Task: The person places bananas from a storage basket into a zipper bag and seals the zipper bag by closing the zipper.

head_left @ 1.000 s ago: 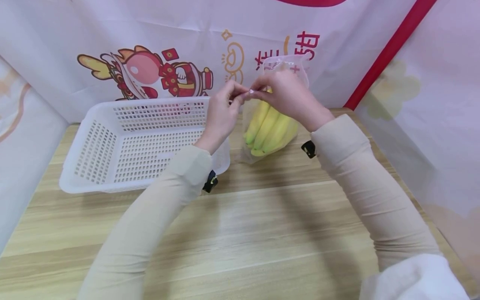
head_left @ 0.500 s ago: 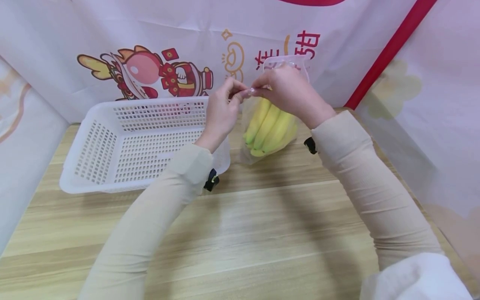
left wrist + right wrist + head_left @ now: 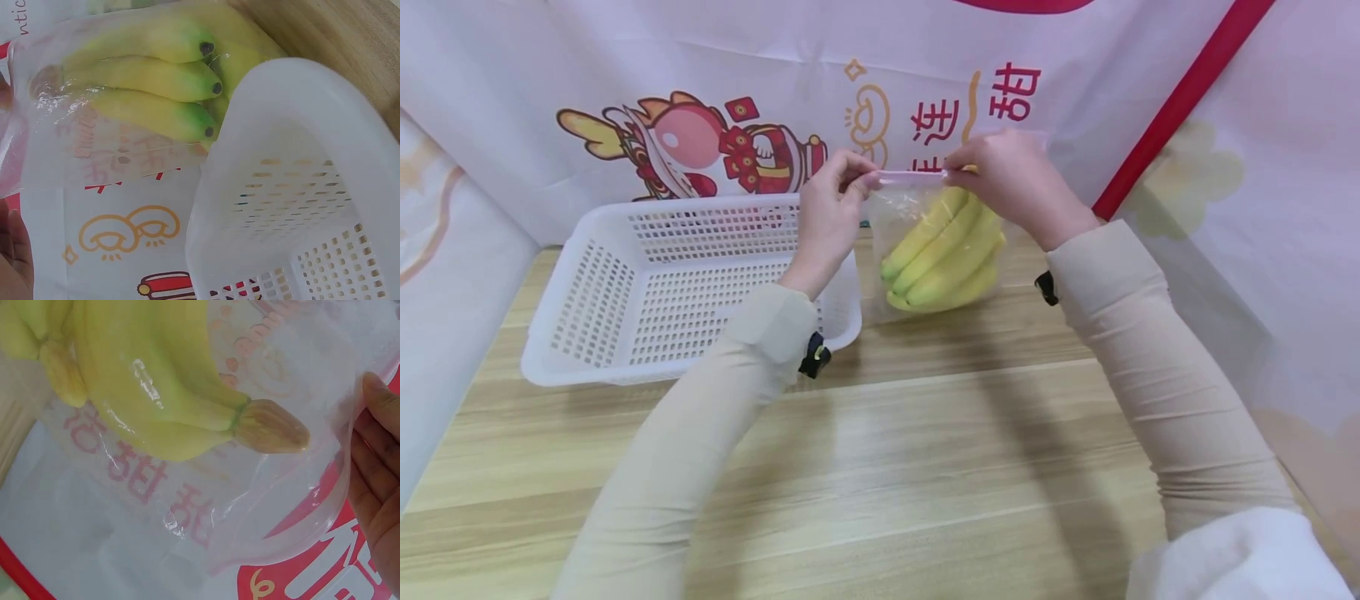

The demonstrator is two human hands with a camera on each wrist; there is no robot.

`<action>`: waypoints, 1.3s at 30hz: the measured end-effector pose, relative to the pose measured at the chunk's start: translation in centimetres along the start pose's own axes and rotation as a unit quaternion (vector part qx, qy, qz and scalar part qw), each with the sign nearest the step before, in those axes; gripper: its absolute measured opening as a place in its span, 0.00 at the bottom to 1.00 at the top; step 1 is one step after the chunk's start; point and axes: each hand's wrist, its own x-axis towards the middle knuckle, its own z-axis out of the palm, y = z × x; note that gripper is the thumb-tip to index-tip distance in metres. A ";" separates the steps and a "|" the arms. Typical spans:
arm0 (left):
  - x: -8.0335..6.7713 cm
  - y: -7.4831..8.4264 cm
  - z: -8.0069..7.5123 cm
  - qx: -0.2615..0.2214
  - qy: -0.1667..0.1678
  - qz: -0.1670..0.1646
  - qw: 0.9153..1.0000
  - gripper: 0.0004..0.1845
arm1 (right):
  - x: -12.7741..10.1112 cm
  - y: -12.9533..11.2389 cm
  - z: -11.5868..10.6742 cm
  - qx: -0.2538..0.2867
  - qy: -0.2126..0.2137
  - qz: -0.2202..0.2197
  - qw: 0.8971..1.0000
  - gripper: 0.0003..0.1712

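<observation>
A clear zip bag (image 3: pixel 891 204) with a pink top edge holds a bunch of yellow bananas (image 3: pixel 951 254), greenish at their tips. It hangs from both hands near the back of the table. My left hand (image 3: pixel 831 212) pinches the top edge at its left end. Farther right along that edge, my right hand (image 3: pixel 1011 183) pinches between thumb and fingers. In the right wrist view the bag's mouth gapes beside the right hand (image 3: pixel 378 469), and the brown banana stem (image 3: pixel 272 426) points toward it. The left wrist view shows the banana tips (image 3: pixel 209 87) beside the basket.
A white perforated plastic basket (image 3: pixel 591 312) stands on the wooden table (image 3: pixel 887 483), left of the bag and under the left forearm. Behind rises a white printed cloth (image 3: pixel 880 33) with a red stripe (image 3: pixel 1180 108) on the right.
My hands, close together before, have drawn apart, the right one sliding rightward along the bag's edge. The edge is now stretched between them and the bananas hang more slanted.
</observation>
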 end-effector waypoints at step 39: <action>0.7 -0.4 -1.1 0.016 0.005 -0.016 1.000 0.12 | -0.8 1.9 0.1 -0.005 0.022 0.018 1.000 0.15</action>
